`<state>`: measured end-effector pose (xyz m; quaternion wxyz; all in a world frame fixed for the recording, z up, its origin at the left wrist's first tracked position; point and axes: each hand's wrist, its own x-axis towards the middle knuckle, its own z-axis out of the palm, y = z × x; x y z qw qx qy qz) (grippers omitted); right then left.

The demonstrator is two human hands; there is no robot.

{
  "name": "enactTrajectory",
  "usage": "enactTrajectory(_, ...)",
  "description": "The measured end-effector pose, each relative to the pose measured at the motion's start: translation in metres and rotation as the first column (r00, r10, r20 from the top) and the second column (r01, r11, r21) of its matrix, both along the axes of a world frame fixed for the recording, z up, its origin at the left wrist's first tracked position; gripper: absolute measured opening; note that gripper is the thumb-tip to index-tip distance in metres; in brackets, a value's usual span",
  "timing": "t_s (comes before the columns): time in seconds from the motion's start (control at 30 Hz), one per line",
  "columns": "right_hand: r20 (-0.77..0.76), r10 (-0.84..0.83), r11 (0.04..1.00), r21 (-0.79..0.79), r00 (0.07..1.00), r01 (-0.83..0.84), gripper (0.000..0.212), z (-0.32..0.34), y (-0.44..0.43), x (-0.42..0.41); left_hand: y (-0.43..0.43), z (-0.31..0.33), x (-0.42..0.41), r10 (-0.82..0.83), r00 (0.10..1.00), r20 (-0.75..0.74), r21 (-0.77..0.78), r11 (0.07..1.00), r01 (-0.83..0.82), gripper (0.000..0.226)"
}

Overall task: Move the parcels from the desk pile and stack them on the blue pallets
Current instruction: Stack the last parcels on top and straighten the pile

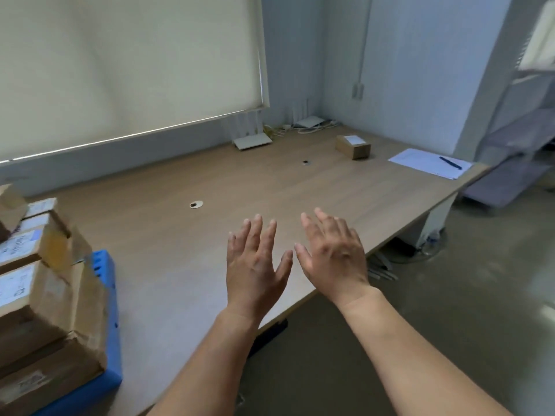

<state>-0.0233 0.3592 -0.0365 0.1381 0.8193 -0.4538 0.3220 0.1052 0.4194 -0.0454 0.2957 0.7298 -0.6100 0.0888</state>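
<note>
dim, soft daylight through blind [129, 64]; wide-angle bowing at edges; parcels [39, 283] blurred.

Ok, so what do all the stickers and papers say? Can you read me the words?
No words can be read here.
White labels on the stacked parcels: dark print, too blurred to read.
White label on the small box on the desk: too small to read.
Sheet of paper under the pen: no writing can be made out.
</note>
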Motion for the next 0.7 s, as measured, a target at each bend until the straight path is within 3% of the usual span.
enactTrajectory(0.37,-0.085,-0.198,0.98,0.01,0.977,0.199,0.057,-0.019,-0.125,-0.071,-0.151,-0.021,-0.062,-0.152,0.988,-0.008,0.069,0.986,0.152,0.081)
enactTrajectory(0.7,-0.173,-0.234,0.967,0.063,0.957,0.247,0.069,-0.014,-0.323,-0.098,-0.346,-0.021,-0.082,-0.072,0.997,0.015,0.228,0.971,0.066,0.072)
